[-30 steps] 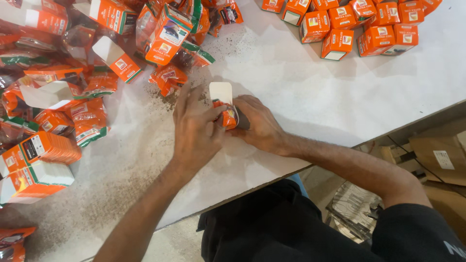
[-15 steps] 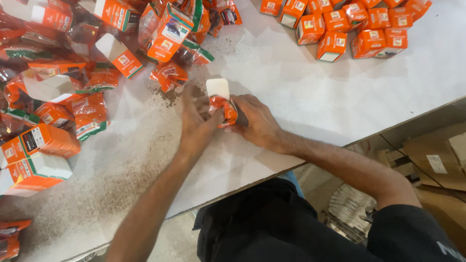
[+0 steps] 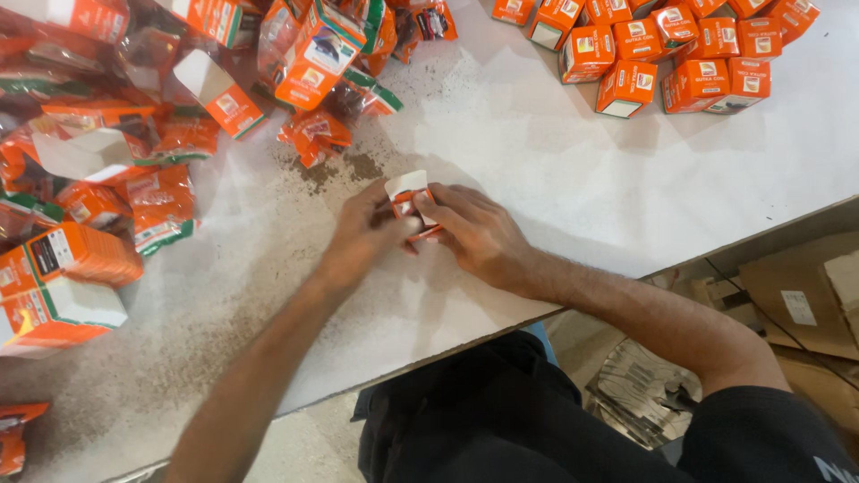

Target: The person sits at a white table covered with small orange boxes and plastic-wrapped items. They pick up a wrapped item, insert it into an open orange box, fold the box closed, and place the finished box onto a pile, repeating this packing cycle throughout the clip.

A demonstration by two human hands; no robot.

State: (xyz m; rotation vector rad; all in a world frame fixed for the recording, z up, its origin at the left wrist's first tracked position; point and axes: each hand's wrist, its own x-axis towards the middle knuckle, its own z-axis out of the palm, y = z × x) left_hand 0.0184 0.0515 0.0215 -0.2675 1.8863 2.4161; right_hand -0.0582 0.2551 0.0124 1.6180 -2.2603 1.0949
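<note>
1. Fingers (image 3: 407, 207) of both hands close around one small orange carton (image 3: 413, 204), which sits between them near the middle of the white desk (image 3: 573, 179).
2. Left hand (image 3: 367, 234) grips the carton from its left side, thumb and fingertips pressed on it.
3. Right hand (image 3: 479, 231) clasps it from the right, fingers curled over its lower end.
4. One white flap (image 3: 405, 183) at the carton's far end stands open, pointing away from the person.
5. Dark loose grains (image 3: 344, 168) lie scattered on the desk just beyond the hands and trail toward the near-left edge.
6. A heap of orange pouches and open cartons (image 3: 179, 98) fills the far-left part of the desk, well apart from the hands.
7. A group of closed orange boxes (image 3: 662, 54) stands at the far right of the desk.
8. Flattened cardboard (image 3: 787, 295) lies below the desk's right edge, beside the person's right arm.
</note>
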